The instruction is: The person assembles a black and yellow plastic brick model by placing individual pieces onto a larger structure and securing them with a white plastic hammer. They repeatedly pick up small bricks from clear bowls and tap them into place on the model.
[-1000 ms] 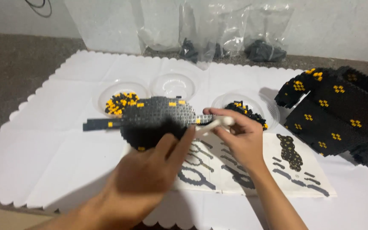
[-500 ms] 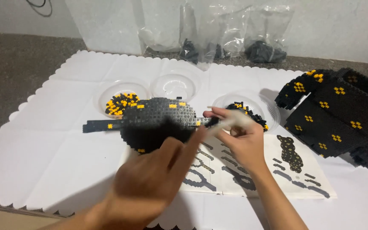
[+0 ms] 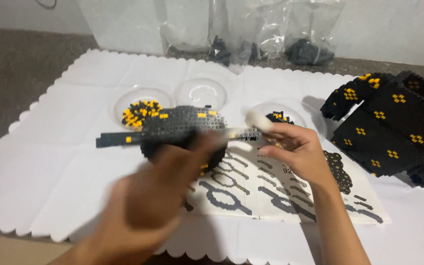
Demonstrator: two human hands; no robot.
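Observation:
A black and grey brick-built model (image 3: 182, 126) with a few yellow studs lies on the white scalloped mat (image 3: 50, 162). My left hand (image 3: 165, 196) is blurred with motion, its fingers reaching onto the model's front. My right hand (image 3: 293, 149) pinches a small white tool (image 3: 257, 119) at the model's right end. A printed instruction sheet (image 3: 271, 189) lies under both hands.
Three clear shallow dishes sit behind the model: one with yellow and black bricks (image 3: 138, 110), one empty-looking (image 3: 203, 92), one partly hidden (image 3: 290, 114). A large black brick assembly with yellow dots (image 3: 393, 127) stands at right. Plastic bags (image 3: 251, 29) line the wall.
My left hand has slid left and nearer along the model and is now blurred. My right hand has lifted the white tool's tip slightly. The model has stayed in place.

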